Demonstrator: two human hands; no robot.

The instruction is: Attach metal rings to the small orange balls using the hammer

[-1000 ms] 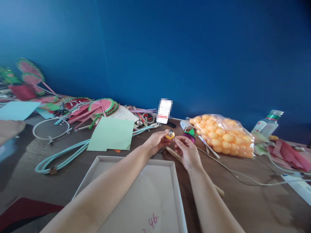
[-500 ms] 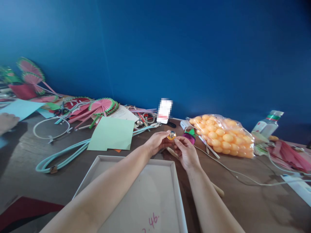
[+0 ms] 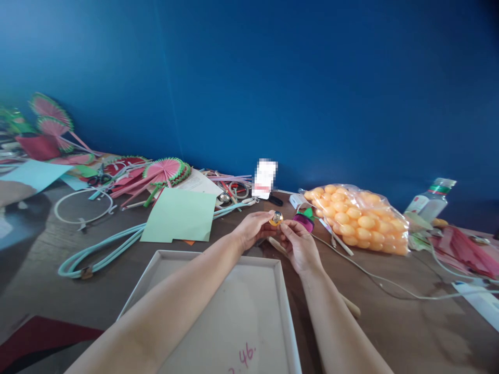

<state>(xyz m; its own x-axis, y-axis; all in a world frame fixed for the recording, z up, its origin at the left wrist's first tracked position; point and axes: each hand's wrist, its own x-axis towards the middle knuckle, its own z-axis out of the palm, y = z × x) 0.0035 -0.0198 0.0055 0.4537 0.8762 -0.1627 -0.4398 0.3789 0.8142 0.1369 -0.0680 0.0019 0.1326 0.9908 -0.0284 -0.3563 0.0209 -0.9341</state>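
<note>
Both hands are meeting above the table's [image 3: 390, 322] far side: the left hand [image 3: 255, 228] and right hand [image 3: 300, 244] are pinching 1 ball [image 3: 276, 218] between fingertips, beyond the tray [image 3: 286, 311].

A craft workshop, shown by a brown worktable [image 3: 390, 322] against a blue wall, strewn with folded paper fans [image 3: 166, 170], coloured paper sheets [image 3: 179, 215], hoops [image 3: 81, 206], scissors [image 3: 97, 179] and a bag of orange balls [image 3: 356, 217].

The tiny orange piece [image 3: 276, 219] is indistinct; the white card [image 3: 265, 179] blurred.
</note>
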